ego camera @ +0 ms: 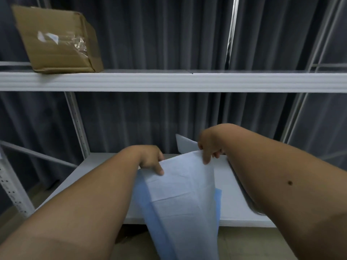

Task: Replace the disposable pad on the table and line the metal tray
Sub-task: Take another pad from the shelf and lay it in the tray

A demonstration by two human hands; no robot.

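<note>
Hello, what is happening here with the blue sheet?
A person holds a blue and white disposable pad by its top edge, the left hand and the right hand each pinching a corner. The pad hangs down over the front of the lower white shelf. A cardboard box sits on the shelf above.

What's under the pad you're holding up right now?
Under the blue-and-white pad, held by the left hand and right hand, lies the white lower shelf. The surface directly behind it is covered.
</note>
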